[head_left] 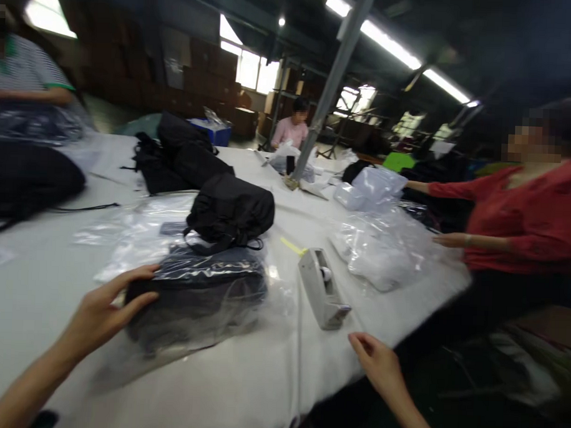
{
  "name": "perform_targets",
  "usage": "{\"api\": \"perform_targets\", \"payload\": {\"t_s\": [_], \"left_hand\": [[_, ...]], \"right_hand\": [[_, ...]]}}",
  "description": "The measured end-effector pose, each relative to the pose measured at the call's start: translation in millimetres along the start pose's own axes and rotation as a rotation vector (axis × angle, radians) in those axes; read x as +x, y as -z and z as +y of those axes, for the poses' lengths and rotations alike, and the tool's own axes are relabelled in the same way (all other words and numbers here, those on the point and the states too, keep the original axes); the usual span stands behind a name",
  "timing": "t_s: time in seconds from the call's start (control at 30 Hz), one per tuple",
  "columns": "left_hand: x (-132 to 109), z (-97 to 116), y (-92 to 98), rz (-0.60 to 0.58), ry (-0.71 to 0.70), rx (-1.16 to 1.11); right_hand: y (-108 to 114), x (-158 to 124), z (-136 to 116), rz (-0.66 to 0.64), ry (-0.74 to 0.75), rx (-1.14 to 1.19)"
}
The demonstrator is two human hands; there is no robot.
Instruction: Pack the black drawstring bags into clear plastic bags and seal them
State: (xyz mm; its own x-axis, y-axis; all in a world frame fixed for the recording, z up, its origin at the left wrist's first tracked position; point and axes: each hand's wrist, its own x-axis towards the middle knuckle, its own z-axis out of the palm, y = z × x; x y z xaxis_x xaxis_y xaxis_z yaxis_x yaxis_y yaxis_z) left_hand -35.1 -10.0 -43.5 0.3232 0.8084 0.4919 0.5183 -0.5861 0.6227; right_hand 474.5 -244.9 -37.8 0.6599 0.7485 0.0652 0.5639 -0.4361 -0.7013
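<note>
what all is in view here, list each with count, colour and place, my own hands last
table: 1, white, foreground to middle
wrapped bag: 1, black in clear plastic, near table edge
loose bag: 1, black, just beyond wrapped bag
bag pile: count unclear, black, farther back
side bag: 1, black, left edge
tape dispenser: 1, pale grey, right of wrapped bag
plastic bags: several, clear, right
post: 1, grey, back
blue box: 1, blue, back
cartons: many, brown, far wall
co-workers: 3, in red right, pink back, stripes left
left hand: 1, bare, on wrapped bag
right hand: 1, bare, near dispenser
</note>
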Motion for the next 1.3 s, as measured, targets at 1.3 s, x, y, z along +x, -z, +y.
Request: {"api": "perform_targets", "payload": {"t_s": [1.3], "left_hand": [[23.7,31.5,7.7,-0.06,0.073,-0.191]], "right_hand": [[-191.8,5.7,-389.5,-0.885,1.594,-0.754]]}}
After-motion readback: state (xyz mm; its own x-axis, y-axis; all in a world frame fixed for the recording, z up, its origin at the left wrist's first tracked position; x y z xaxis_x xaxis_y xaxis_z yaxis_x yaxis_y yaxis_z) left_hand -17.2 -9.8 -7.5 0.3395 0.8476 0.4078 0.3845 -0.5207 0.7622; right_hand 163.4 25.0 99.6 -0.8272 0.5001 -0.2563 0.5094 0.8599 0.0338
